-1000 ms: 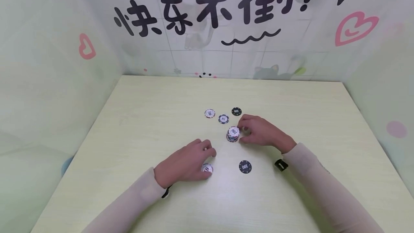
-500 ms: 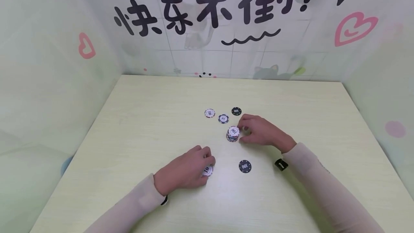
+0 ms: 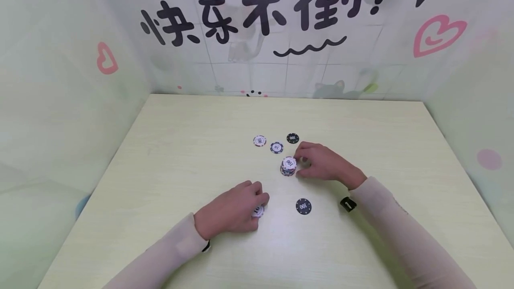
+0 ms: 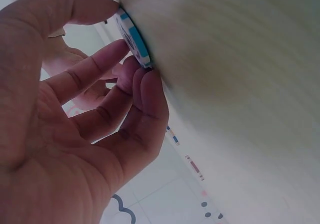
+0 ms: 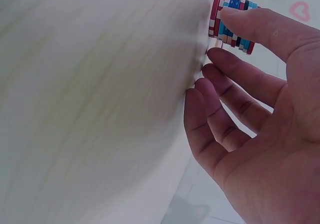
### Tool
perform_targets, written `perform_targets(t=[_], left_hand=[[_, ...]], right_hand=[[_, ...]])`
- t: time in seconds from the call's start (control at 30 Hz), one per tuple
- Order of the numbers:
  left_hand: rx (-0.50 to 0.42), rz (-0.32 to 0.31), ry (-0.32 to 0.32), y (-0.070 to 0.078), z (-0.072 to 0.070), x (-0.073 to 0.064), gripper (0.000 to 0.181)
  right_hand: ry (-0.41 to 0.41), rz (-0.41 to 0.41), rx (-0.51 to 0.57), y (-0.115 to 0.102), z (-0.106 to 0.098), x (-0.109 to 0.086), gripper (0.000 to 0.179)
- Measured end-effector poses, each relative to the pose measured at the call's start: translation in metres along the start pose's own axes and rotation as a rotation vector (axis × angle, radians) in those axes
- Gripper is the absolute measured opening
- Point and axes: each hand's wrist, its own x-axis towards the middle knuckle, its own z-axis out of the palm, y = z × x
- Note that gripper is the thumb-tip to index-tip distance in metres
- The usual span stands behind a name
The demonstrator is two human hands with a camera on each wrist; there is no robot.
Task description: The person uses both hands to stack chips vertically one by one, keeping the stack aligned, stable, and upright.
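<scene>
Lying toward the person and to the left of the stack (image 3: 288,165), the pale chip (image 3: 258,212) is sitting under the left hand (image 3: 233,208), which is pinching it by its rim; whether it is resting fully flat is unclear. Being round, it is showing no long axis, while the stack is standing upright. The right hand (image 3: 323,162) is curving just right of the stack, thumb and fingers parted; whether it is touching the stack is hard to tell. Open table (image 3: 184,146) is stretching from the pale chip to the stack. The near black chip (image 3: 303,206) is lying on the person's side of the stack, slightly right. Beyond the stack, the blue-edged chip (image 3: 276,147), white chip (image 3: 259,141) and far black chip (image 3: 292,138) are lying apart, with the table's back edge running well behind.
</scene>
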Motion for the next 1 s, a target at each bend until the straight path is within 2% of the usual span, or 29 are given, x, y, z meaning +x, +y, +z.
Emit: perform_targets(t=[0.27,0.5,0.6,0.7,0.87,1.0], left_hand=[[-0.006,0.075,0.048,-0.006,0.001,0.004,0.020],[-0.047,0.049,0.042,-0.013,-0.002,0.000,0.019],[-0.088,0.017,0.005,-0.013,-0.005,-0.007,0.021],[-0.133,-0.041,-0.066,-0.011,-0.011,-0.018,0.024],[-0.175,-0.120,-0.173,0.000,-0.020,-0.040,0.032],[-0.192,-0.152,-0.216,0.011,-0.022,-0.058,0.040]], right_hand=[[0.000,0.000,-0.002,-0.001,0.000,0.001,0.033],[0.013,-0.011,0.004,-0.001,0.001,0.001,0.031],[0.013,-0.008,0.000,-0.001,0.000,0.001,0.030],[0.015,-0.012,-0.003,-0.001,0.000,0.001,0.030],[0.016,-0.019,0.002,0.000,0.000,0.001,0.030],[0.016,-0.016,0.003,0.000,0.000,0.001,0.030]])
